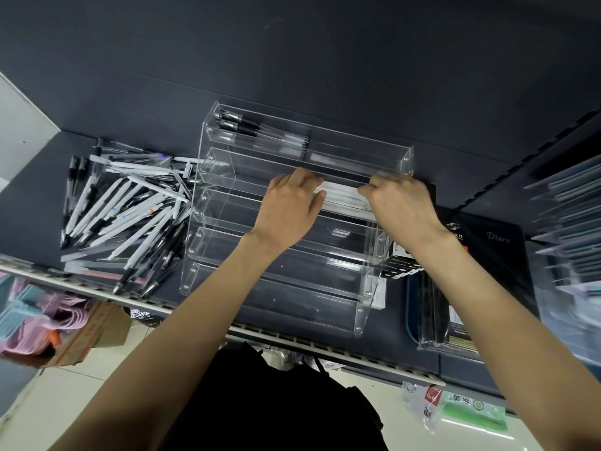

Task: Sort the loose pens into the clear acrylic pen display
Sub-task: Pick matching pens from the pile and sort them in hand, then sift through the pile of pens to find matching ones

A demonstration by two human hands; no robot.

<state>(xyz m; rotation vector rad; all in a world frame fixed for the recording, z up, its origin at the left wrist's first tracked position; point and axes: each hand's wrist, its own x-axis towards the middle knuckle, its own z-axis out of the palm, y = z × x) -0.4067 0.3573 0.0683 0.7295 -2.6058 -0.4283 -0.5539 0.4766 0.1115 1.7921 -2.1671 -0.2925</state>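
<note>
Gripping white pens (both hands curled)

We are seeing a dark grey shelf edged by a pale slotted rail. To the right a black notebook marked "Diary" is lying flat, with clear packaged goods just in front of it. Down on the floor, at lower left, a cardboard box is sitting beside pink and blue items; a green packet is lying at lower right.
</note>
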